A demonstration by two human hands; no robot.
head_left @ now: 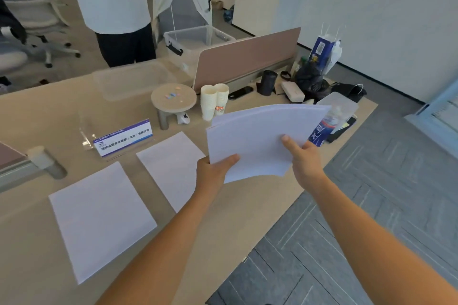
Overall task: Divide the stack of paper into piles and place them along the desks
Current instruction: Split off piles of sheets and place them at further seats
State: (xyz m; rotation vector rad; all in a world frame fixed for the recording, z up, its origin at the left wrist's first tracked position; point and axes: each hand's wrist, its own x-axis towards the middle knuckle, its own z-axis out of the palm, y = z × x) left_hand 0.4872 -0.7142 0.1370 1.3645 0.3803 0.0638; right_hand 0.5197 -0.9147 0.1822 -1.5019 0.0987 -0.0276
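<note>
Both my hands hold a stack of white paper [262,136] in the air above the desk's right part. My left hand [215,171] grips its near left corner, thumb on top. My right hand [302,156] grips its near right edge, thumb on top. Two white paper piles lie flat on the beige desk [223,225]: one pile [101,220] at the near left, another pile [171,168] to its right, partly hidden by my left hand.
A name sign [124,138], a small round stool-like stand [173,99], stacked paper cups [214,101], a clear tray [131,79] and a pink divider [247,57] sit behind the piles. Bags and boxes [319,77] crowd the desk's far right. A person [111,7] stands beyond the desk.
</note>
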